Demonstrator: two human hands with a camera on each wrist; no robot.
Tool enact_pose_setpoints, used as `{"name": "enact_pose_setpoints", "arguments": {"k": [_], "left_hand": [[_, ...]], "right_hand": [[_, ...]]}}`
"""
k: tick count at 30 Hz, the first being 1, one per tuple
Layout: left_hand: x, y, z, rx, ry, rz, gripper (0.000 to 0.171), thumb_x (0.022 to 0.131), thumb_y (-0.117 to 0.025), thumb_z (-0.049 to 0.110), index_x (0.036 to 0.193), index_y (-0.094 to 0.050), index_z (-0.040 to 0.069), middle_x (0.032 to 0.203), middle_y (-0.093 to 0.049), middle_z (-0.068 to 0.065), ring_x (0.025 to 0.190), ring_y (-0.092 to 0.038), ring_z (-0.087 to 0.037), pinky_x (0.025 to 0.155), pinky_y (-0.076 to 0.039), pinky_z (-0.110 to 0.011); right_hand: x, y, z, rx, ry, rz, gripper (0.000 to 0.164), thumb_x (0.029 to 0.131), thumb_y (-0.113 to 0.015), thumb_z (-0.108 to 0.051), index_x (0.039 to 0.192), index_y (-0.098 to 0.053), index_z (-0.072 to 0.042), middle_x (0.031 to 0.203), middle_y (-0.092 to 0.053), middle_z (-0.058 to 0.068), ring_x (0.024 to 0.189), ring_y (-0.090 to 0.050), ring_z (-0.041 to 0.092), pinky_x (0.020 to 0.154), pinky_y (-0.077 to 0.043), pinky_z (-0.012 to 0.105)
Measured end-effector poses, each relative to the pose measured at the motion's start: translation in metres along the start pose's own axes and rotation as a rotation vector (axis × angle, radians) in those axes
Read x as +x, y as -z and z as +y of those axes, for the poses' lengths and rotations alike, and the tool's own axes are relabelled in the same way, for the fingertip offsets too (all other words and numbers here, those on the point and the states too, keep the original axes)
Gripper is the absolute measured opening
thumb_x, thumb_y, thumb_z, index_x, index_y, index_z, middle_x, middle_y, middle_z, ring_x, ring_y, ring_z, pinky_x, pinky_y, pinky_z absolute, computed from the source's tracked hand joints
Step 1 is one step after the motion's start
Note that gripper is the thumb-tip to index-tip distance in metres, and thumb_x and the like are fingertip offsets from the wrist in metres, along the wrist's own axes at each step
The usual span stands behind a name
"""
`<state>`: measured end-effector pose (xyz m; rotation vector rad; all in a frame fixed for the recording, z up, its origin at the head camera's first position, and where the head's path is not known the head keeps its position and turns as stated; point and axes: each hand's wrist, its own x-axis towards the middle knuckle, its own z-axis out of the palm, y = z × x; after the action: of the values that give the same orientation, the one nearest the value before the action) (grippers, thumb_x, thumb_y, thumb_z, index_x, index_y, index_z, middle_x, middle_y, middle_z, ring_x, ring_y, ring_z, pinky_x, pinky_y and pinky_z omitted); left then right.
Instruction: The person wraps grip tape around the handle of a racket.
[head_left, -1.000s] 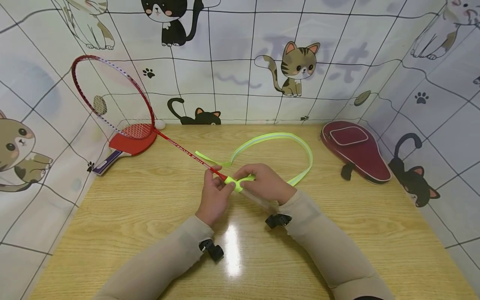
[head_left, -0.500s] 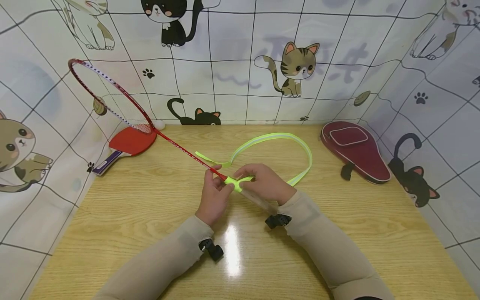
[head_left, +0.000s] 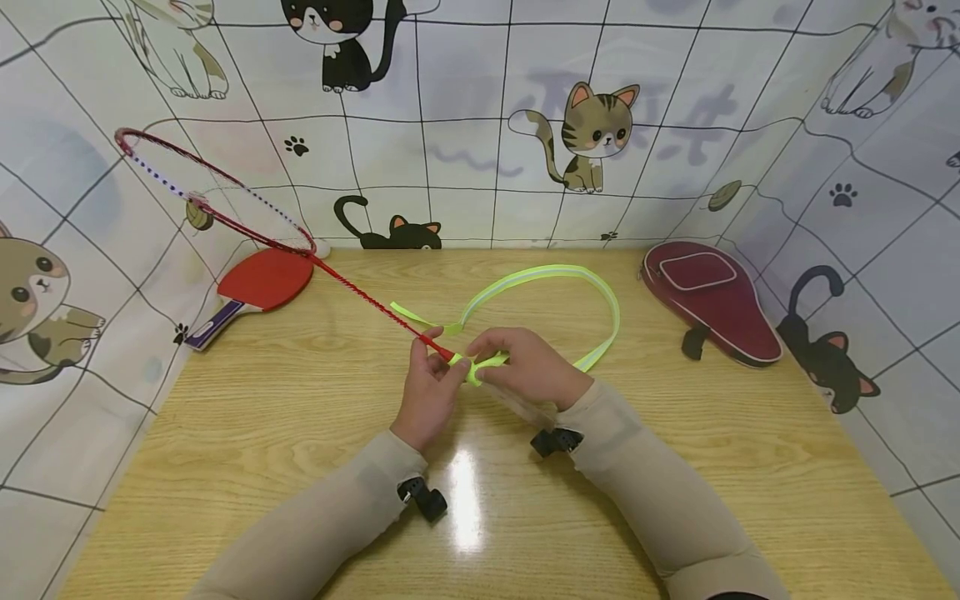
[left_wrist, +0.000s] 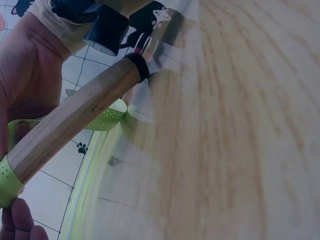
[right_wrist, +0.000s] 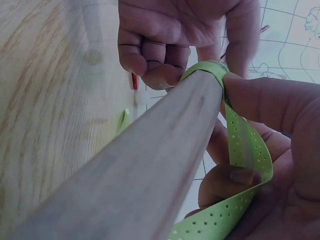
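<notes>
One badminton racket (head_left: 360, 292) crosses the left and centre of the frame on a diagonal, its oval red-and-white head raised at upper left and its slim red shaft running down to frame centre. Its handle (left_wrist: 79, 117) is faceted, bare wood with visible grain and a dark band at the butt. The lime-green strip (head_left: 551, 272) is thin and flexible, perforated on one face, with a pale stripe along the other; it circles the handle's upper end and runs out in a wide loop right of centre.

Count on the wood-grained worktop (head_left: 187, 467): one red table tennis bat (head_left: 270, 279) at left, one white ball (head_left: 323, 248), partly hidden behind the racket, and one dark red padded case (head_left: 708, 296) with pale piping at right.

Two hands are at work at frame centre. The left hand (head_left: 430, 392) is clamped on the racket at the top of the handle, where the strip wraps it. The right hand (head_left: 532, 367), just beside it, pinches the strip, thumb close against the wrap. The handle's bare lower portion passes beneath the right hand, towards lower right.
</notes>
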<state>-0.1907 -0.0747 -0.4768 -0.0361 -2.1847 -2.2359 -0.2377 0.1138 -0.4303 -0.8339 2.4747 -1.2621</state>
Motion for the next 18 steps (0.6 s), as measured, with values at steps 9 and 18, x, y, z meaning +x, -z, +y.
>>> {"name": "enact_pose_setpoints", "arguments": {"k": [9, 18], "left_hand": [[-0.0004, -0.0017, 0.0036, 0.0, 0.006, 0.031, 0.059, 0.1, -0.06, 0.007, 0.151, -0.032, 0.014, 0.094, -0.061, -0.009, 0.072, -0.051, -0.019, 0.066, -0.04, -0.026], [-0.0004, -0.0022, 0.0027, 0.026, 0.035, 0.047, 0.061, 0.096, -0.059, 0.005, 0.152, -0.034, 0.011, 0.099, -0.066, -0.013, 0.077, -0.053, -0.025, 0.07, -0.04, -0.028]], "right_hand": [[0.0015, 0.0007, 0.0047, -0.004, 0.029, 0.005, 0.026, 0.093, -0.072, -0.005, 0.118, -0.074, -0.011, 0.11, -0.075, 0.002, 0.108, -0.069, 0.021, 0.096, -0.054, 0.043], [0.002, 0.0013, 0.0056, 0.019, 0.034, -0.009, 0.027, 0.095, -0.068, 0.0, 0.12, -0.073, -0.008, 0.117, -0.076, 0.004, 0.114, -0.07, 0.024, 0.103, -0.052, 0.046]]}}
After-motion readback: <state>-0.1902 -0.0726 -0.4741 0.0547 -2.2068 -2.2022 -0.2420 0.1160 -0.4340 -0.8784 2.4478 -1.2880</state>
